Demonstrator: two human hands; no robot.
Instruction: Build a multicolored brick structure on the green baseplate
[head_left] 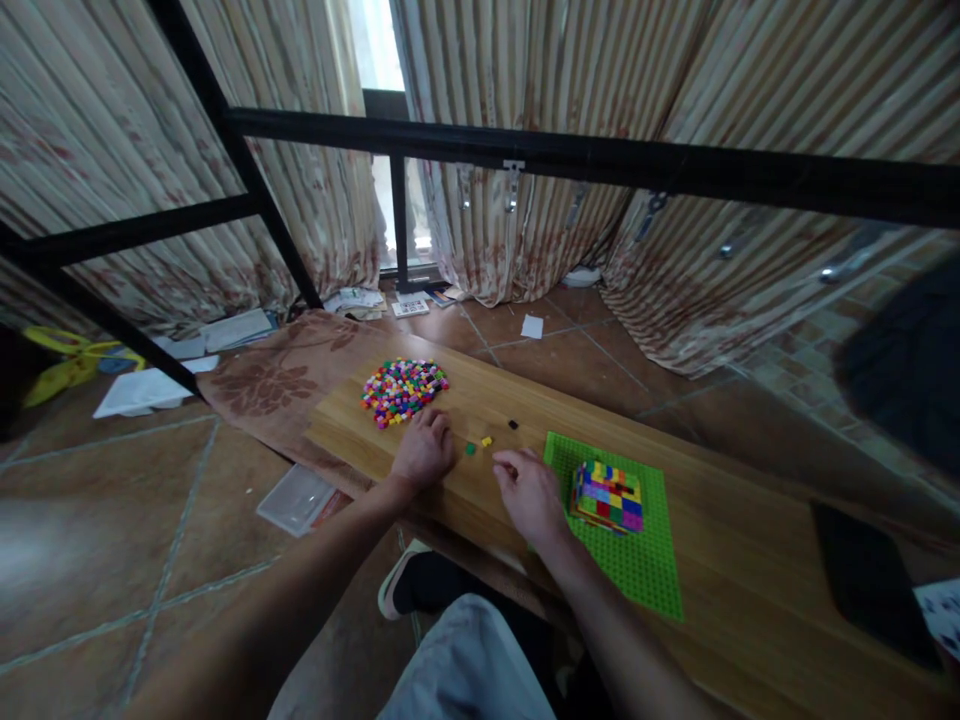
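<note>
My left hand point(424, 448) rests on the wooden table at the near edge of a heap of small multicoloured building bricks point(401, 388). Its fingers are curled under, and whatever they hold is hidden. My right hand point(531, 492) hovers by the left edge of a green studded baseplate point(651, 570), fingers and thumb drawn together; I cannot make out anything between them. Between the hands lie a loose green brick point(470, 448), a yellow brick point(487, 441) and a black brick point(513, 424). On the baseplate stands a block-shaped build of many coloured bricks point(609, 496).
A dark flat object point(870, 575) lies toward the table's right end. Black metal rails point(570, 155) run behind the table, before striped curtains point(540, 60). A clear plastic box point(296, 498) sits on the tiled floor at left, below the brown cloth point(277, 385).
</note>
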